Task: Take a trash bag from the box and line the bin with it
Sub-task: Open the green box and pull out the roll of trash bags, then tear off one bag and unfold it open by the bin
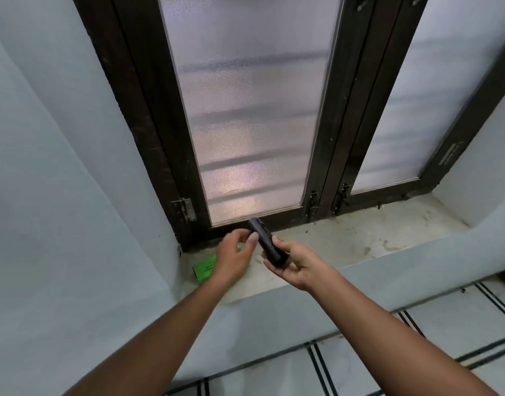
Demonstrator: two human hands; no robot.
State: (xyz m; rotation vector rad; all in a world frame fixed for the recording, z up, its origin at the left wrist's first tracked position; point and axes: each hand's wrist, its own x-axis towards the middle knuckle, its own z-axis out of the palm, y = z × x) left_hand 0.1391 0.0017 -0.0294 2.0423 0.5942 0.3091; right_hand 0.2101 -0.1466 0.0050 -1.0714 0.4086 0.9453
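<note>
The right hand (295,265) holds a black roll of trash bags (267,242) over the window sill (345,238), near the sill's left end. Its fingers (277,270) curl round the roll's lower end, hiding that end, while the upper end points toward the dark window frame (325,167). The roll is tilted and clear of the sill. Whether a bag has started to come loose from it is hard to make out.

The left hand (234,255) sits just beside the roll on its left, fingers loosely bent, the thumb tip close to the roll; contact cannot be confirmed, and it grips nothing visible.

A green box (203,270) lies on the sill at its left end, by the corner with the wall. The left hand covers most of it; only one printed end and a small green patch between the fingers show, and the print is too small to read.

Frosted panes (251,110) blur everything behind them. The tiled floor (388,352) is cut off at the lower edge.
</note>
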